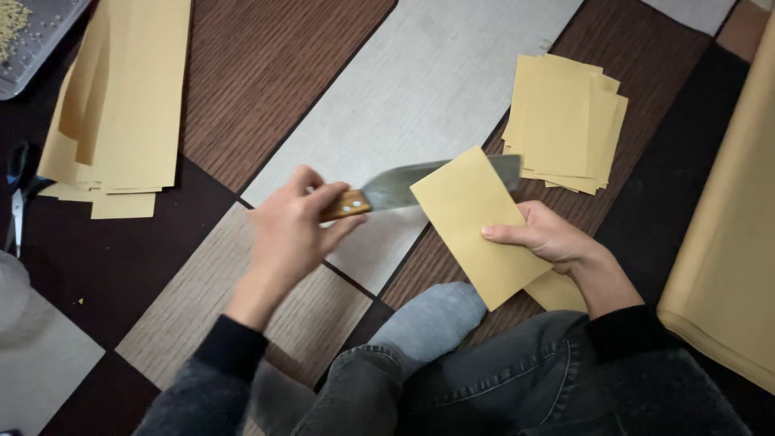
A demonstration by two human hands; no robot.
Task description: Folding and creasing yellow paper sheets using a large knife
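My left hand grips the wooden handle of a broad-bladed knife, whose blade points right and passes behind a folded tan paper sheet. My right hand holds that sheet by its right edge, thumb on top, above my knee. A second tan piece lies under my right wrist. A stack of cut tan rectangles rests on the floor just beyond the sheet.
Long tan paper strips are piled at the upper left. Scissors lie at the left edge, a metal tray in the corner. A large tan paper fold fills the right side. My sock-clad foot sits at bottom centre.
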